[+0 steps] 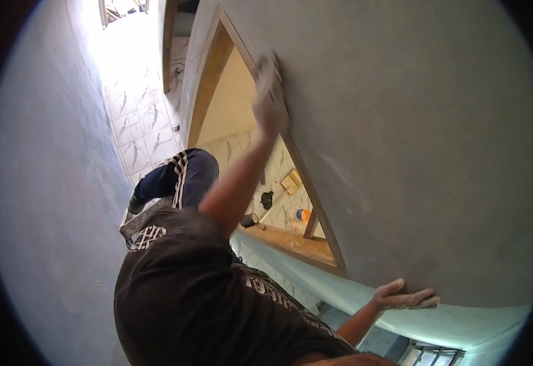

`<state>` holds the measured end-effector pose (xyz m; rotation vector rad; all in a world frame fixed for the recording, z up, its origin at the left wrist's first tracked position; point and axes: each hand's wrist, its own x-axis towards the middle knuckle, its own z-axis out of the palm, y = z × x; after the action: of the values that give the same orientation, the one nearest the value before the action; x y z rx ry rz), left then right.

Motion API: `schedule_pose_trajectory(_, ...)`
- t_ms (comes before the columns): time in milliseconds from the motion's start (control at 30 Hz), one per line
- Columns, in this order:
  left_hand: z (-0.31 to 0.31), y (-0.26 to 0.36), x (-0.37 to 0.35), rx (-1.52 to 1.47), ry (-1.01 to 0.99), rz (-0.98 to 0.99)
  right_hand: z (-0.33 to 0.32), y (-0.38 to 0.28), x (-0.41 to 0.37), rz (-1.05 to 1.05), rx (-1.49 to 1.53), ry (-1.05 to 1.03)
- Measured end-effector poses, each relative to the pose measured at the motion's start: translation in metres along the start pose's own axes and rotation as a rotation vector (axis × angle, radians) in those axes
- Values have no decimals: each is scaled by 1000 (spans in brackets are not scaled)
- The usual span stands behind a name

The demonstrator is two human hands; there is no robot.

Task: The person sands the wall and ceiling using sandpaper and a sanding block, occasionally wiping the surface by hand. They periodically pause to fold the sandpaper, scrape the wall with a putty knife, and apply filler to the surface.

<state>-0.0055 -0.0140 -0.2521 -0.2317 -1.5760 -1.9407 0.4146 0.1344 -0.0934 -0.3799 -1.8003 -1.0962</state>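
My left hand (269,97), blurred by motion and covered in pale dust, presses on the grey wall (425,140) beside the wooden frame (298,168) of an opening. Its fingers are closed over something flat and grey that I cannot make out. Lower down, my right hand (405,297) rests at the near part of the same wall, fingers stretched out and thumb apart, holding nothing. Dust whitens its fingers too.
A blue wall (46,183) rises on the left. Tiled floor (147,125) lies far below. Through the opening I see a yellowish board (291,182), a black item (267,199), an orange-and-blue container (303,215) and a roll (250,220) near the wooden sill (291,243).
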Motion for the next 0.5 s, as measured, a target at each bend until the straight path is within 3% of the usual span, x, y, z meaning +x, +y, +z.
schedule_pose_trajectory(33,-11,49,-24,-70,-27,-48,0,2,-3,11,20,-15)
schedule_pose_trajectory(100,-9,47,-84,-203,-152,-155,3,6,-8,16,31,-25)
schedule_pose_trajectory(167,-11,27,-52,-110,-70,-110,2,7,-5,9,35,-17)
schedule_pose_trajectory(267,-6,-33,52,27,-3,-258,3,7,-4,-4,29,-20)
schedule_pose_trajectory(333,-8,-30,49,37,-17,-308,-2,4,0,-4,-5,-16)
schedule_pose_trajectory(400,0,-15,22,60,66,51,0,6,-2,2,15,-6)
schedule_pose_trajectory(433,-3,0,-11,47,9,143,1,5,-4,11,31,-3)
schedule_pose_trajectory(500,-14,37,-73,41,-212,19,2,4,-3,15,43,9)
